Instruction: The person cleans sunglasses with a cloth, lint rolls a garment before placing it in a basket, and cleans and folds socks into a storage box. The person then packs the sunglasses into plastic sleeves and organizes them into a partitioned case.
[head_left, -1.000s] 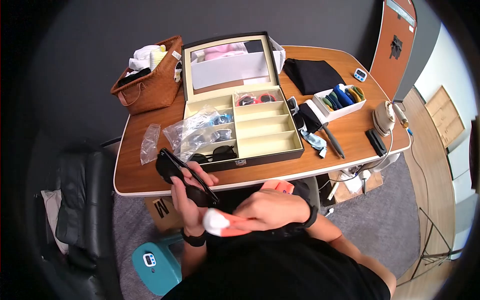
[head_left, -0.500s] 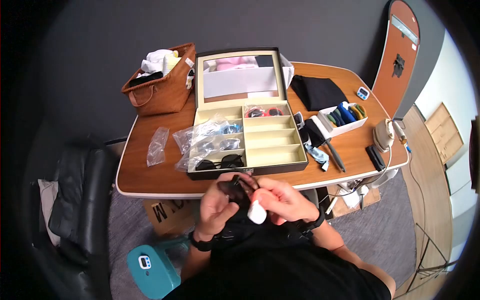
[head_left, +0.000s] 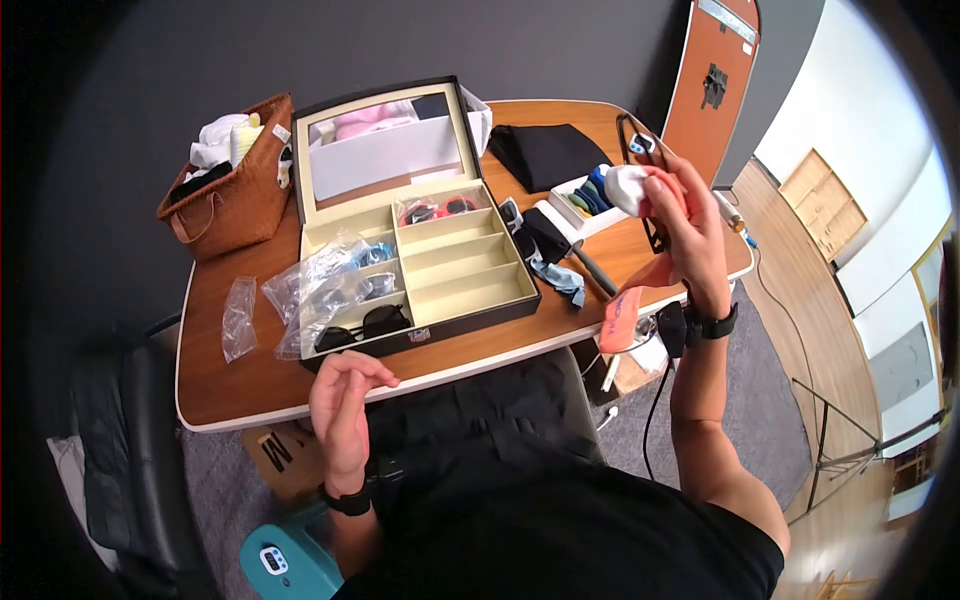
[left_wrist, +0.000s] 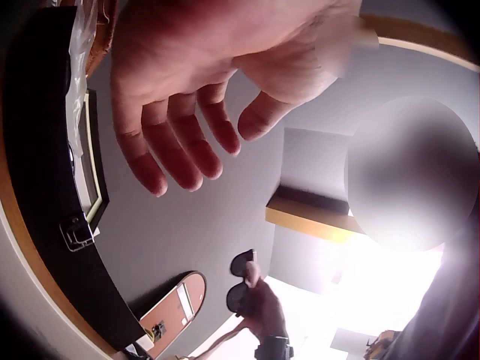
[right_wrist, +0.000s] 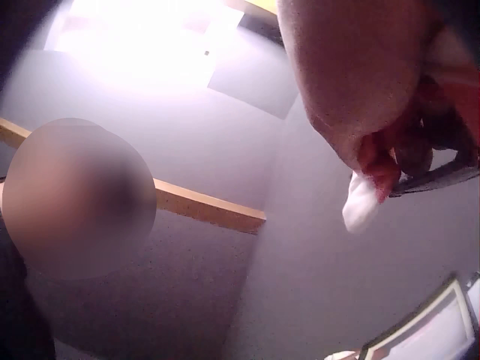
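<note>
My right hand (head_left: 697, 240) is raised over the table's right side and grips black sunglasses (left_wrist: 238, 298) together with an orange cloth (head_left: 620, 322). A white wad (head_left: 627, 188) pokes out at the fingertips, and the cloth's lettered end hangs below the palm. In the right wrist view the white wad (right_wrist: 361, 204) shows beside the dark frame. My left hand (head_left: 342, 412) holds nothing; its fingers are loosely bent in front of the table edge, near the open display case (head_left: 440, 333). Another pair of black sunglasses (head_left: 383, 320) lies in the case's front left compartment.
Plastic bags (head_left: 322, 285) lie over the case's left side, with red sunglasses (head_left: 459, 206) in a back compartment. A woven basket (head_left: 250, 215) stands back left. Rightward are a box of rolled fabrics (head_left: 572, 212), a black cloth (head_left: 550, 155) and a grey-handled tool (head_left: 594, 270).
Both hands were together at the sunglasses and cloth in front of the body. The right hand has since carried both up and to the right; the left has let go and moved left.
</note>
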